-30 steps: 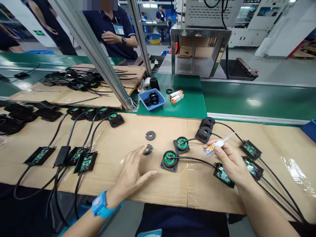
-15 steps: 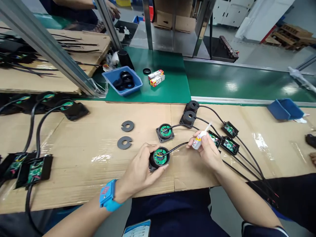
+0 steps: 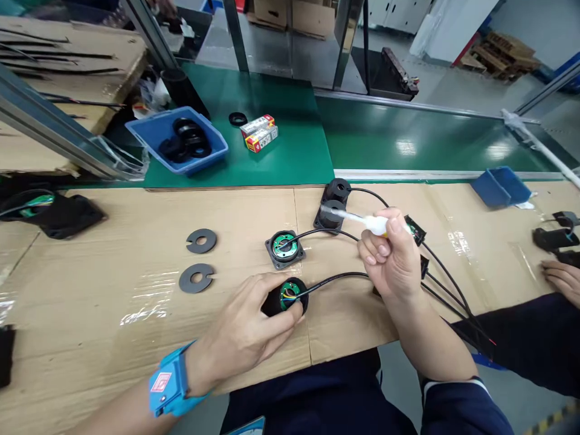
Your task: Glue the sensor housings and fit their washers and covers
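Cardboard-covered worktop, housing and bottle both held

Low at the centre of the frame, our left hand has its grip closed around the black housing, wired face showing. A cable runs from it toward the right. Right of centre, our right hand has its grip closed on the white bottle, which points left. We see two notched rings left of centre, a second housing just above the held one, and a blue bin of black parts at upper left.

The right hand hides much of the bottle.
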Available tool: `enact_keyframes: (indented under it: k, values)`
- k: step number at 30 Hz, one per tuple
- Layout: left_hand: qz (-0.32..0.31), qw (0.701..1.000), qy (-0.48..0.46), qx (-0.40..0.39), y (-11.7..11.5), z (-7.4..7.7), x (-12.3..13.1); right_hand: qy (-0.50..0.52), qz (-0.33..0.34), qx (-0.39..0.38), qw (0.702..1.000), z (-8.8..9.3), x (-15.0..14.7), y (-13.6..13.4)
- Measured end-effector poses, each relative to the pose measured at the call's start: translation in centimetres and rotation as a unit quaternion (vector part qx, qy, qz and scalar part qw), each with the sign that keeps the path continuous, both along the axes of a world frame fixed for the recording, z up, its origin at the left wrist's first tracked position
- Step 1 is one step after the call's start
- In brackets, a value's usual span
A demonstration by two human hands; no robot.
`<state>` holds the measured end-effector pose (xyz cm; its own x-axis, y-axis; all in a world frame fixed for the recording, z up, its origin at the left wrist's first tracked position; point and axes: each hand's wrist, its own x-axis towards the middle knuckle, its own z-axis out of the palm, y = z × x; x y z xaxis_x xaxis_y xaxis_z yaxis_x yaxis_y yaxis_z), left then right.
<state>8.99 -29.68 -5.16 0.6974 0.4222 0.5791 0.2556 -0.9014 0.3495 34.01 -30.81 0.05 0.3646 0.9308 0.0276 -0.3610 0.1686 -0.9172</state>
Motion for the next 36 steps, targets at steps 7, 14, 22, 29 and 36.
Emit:
enact_keyframes:
  k: [7,14,22,29,36]
  values:
    - [0.033,0.999,0.023,-0.018,-0.8,-0.1,-0.8,-0.034,-0.008,-0.019,0.999,-1.8,-0.4,-0.8]
    - [0.020,0.992,-0.071,-0.106,-1.4,-0.8,-1.1,-0.153,0.045,0.068,0.985,-3.1,-1.3,-2.3]
    - [0.012,0.996,-0.050,-0.078,-1.8,-0.5,-1.0,-0.238,0.099,0.095,0.961,-2.4,-2.1,-3.1]
    - [0.020,0.996,-0.040,-0.080,-1.7,-0.2,-0.9,-0.290,0.132,0.125,0.940,-1.8,-2.2,-2.8]
    - [0.022,0.996,-0.034,-0.077,-1.6,0.0,-0.9,-0.325,0.146,0.137,0.924,-1.6,-2.0,-2.8]
